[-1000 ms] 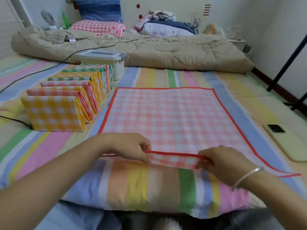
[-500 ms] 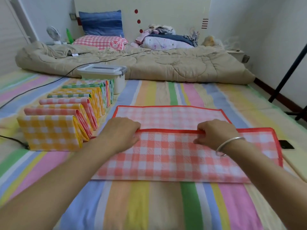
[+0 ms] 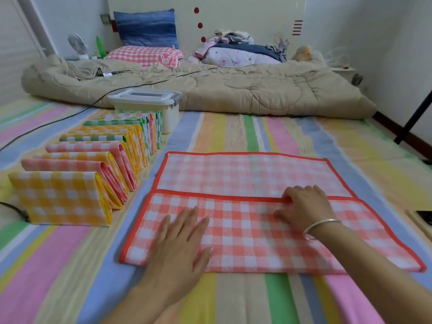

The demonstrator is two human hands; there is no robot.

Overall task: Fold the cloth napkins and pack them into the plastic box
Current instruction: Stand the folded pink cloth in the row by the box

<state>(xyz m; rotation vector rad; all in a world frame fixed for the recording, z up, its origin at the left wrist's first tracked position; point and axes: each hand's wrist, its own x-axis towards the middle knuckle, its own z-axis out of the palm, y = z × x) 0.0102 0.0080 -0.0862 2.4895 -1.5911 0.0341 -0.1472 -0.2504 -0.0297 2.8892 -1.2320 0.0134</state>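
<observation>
- Left hand (image 3: 180,249) has slid back off the fold line and now lies flat, fingers straight and spread, on the near-left part of the red-and-white checked cloth napkin (image 3: 245,176). The right hand (image 3: 304,209) stays at the fold's red hem, fingers curled over it and gripping it.
- Under both hands, a wide pastel-striped cotton bedsheet (image 3: 268,298) fills the view.
- Well beyond the hands, a rumpled beige quilted blanket (image 3: 257,90) lies across the sheet from side to side.
- The napkin is folded, its near flap lying over the far part. The flap's red-bound edge runs just beyond the left fingertips and across to the right hand's grip. A paler strip of napkin shows beyond the right hand.
- Left of the left hand, a row of folded checked cloth napkins in yellow, red and green (image 3: 93,164) stands on edge, packed close and running away from the hand.
- At the far end of that row, well beyond the left hand, sits a white rectangular plastic box (image 3: 149,100) with its lid on.
- On the right wrist is a thin silver metal bangle (image 3: 321,224).
</observation>
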